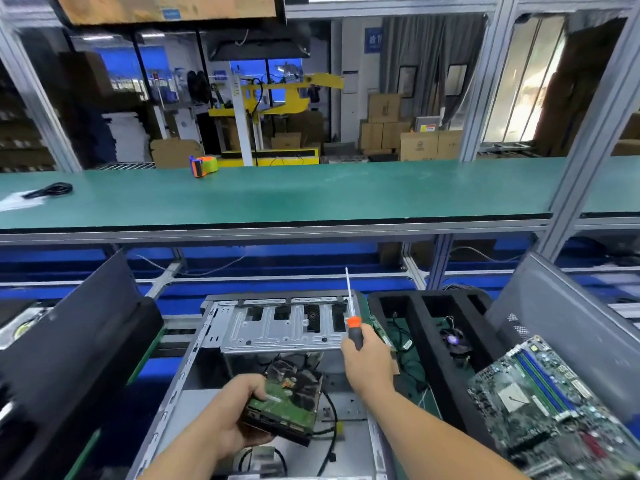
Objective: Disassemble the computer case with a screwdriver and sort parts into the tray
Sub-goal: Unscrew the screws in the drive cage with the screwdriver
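Observation:
The open grey computer case (214, 337) lies in front of me, its drive cage (277, 329) at the far end. My left hand (228, 414) is shut on a hard drive (287, 407) with its green circuit board facing up, held over the case's inside. My right hand (363, 358) grips a screwdriver (353, 323) by its black and orange handle, shaft pointing up, above the case's right edge. The black foam tray (426, 327) stands to the right, with a fan (455, 341) in one slot and cables with a small board in another.
A green motherboard (550, 403) lies at the right, against a grey side panel (568, 320). A black panel (69, 341) leans at the left. Black cables (330, 410) run inside the case. A green shelf (311, 192) crosses above, carrying an orange tape dispenser (204, 165).

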